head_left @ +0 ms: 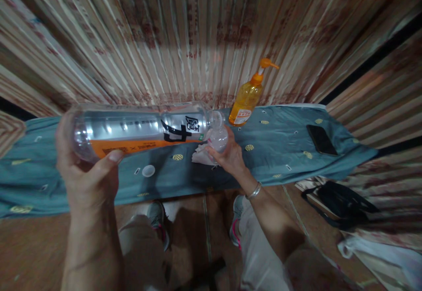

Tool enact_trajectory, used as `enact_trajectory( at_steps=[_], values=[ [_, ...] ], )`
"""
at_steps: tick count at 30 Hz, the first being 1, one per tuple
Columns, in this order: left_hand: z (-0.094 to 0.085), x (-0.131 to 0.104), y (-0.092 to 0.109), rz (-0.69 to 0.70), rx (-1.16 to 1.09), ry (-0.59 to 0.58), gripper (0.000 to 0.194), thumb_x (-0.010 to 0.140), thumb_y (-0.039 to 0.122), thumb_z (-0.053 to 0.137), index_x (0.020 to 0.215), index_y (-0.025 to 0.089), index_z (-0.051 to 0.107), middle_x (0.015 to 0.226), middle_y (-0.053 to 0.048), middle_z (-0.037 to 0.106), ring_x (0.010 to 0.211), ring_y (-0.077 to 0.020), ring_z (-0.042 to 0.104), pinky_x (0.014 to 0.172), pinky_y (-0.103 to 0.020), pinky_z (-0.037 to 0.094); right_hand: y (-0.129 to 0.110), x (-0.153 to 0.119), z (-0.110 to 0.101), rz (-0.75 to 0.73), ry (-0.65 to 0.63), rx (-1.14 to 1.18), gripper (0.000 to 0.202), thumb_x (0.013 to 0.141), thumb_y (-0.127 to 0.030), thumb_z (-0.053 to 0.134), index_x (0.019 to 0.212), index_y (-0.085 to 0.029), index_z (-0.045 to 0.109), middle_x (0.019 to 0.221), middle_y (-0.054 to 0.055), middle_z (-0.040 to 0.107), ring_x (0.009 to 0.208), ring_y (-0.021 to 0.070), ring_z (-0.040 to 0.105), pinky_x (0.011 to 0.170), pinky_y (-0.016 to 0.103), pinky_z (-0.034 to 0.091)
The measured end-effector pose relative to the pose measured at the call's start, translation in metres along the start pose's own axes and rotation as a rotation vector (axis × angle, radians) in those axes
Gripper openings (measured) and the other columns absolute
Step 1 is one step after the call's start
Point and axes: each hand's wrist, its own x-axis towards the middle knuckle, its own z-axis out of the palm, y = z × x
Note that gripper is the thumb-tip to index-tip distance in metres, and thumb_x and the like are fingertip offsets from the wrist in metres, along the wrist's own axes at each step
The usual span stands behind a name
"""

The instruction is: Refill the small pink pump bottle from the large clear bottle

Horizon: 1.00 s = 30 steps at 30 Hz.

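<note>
The left hand [87, 174] is closed around the base end of the big bottle [141, 126], thumb along its orange lower edge, and carries it almost level. Gripped only at that end, the big bottle could dip or roll at its far end if the fingers slipped on the smooth plastic, and its mouth would then swing off line. Below the bottle, just right of the left thumb, a white disc [148, 171] lies on the cloth [263, 146], where a lowered wrist might knock it. Further right, the big bottle's neck comes up to the mouth of the small bottle [218, 139]; blur and clear plastic hide whether the two touch or liquid is passing, so I cannot tell. If the mouths were out of line, or the big bottle tipped too fast, liquid could run down over the fingers, onto the white tissue [201, 155] under that grip and onto the cloth. The right hand [234, 157] holds the small bottle between thumb and fingers; squeezing its thin wall too hard could push liquid back out. Beyond the right knuckles stands the pump bottle [247, 100], near enough for a backward nudge to topple it. The phone [321, 140] lies well apart to the right, at risk only from a wide spill.
</note>
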Motion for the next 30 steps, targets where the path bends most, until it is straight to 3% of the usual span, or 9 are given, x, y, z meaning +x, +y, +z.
enact_trajectory(
  at_steps=[4, 18, 25, 30],
  values=[
    [-0.0016, 0.0014, -0.0023, -0.029, -0.116, -0.018, 0.085, 0.044, 0.053, 0.085, 0.124, 0.042, 0.059, 0.135, 0.001, 0.054, 0.140, -0.0392, 0.037, 0.118, -0.066, 0.020, -0.0007, -0.0001, -0.0004, 0.003, -0.001, 0.000, 0.095, 0.072, -0.058, 0.071, 0.144, -0.012, 0.032, 0.135, 0.020, 0.058, 0.119, 0.0338, 0.061, 0.094, 0.046, 0.054],
    [-0.0019, 0.0038, -0.0040, -0.046, -0.132, -0.025, 0.091, 0.039, 0.052, 0.086, 0.125, 0.039, 0.059, 0.131, -0.001, 0.059, 0.136, -0.0382, 0.043, 0.118, -0.066, 0.020, -0.0002, -0.0001, 0.0014, 0.015, 0.013, 0.016, 0.093, 0.071, -0.059, 0.072, 0.143, -0.012, 0.034, 0.135, 0.020, 0.058, 0.119, 0.0338, 0.061, 0.096, 0.047, 0.053],
    [-0.0065, 0.0038, -0.0071, -0.036, -0.122, -0.062, 0.086, 0.044, 0.048, 0.086, 0.125, 0.041, 0.058, 0.131, 0.000, 0.057, 0.136, -0.0365, 0.043, 0.118, -0.066, 0.022, 0.0007, -0.0001, 0.0009, 0.024, -0.002, 0.018, 0.094, 0.070, -0.058, 0.072, 0.144, -0.013, 0.033, 0.137, 0.020, 0.056, 0.122, 0.0341, 0.059, 0.097, 0.047, 0.053],
    [-0.0054, 0.0033, -0.0053, -0.058, -0.145, -0.040, 0.092, 0.035, 0.055, 0.088, 0.122, 0.042, 0.061, 0.130, 0.001, 0.058, 0.139, -0.0378, 0.038, 0.119, -0.066, 0.018, 0.0013, 0.0000, 0.0002, 0.014, 0.000, 0.028, 0.094, 0.071, -0.056, 0.072, 0.145, -0.016, 0.032, 0.138, 0.018, 0.056, 0.121, 0.0332, 0.060, 0.097, 0.046, 0.053]
  ],
)
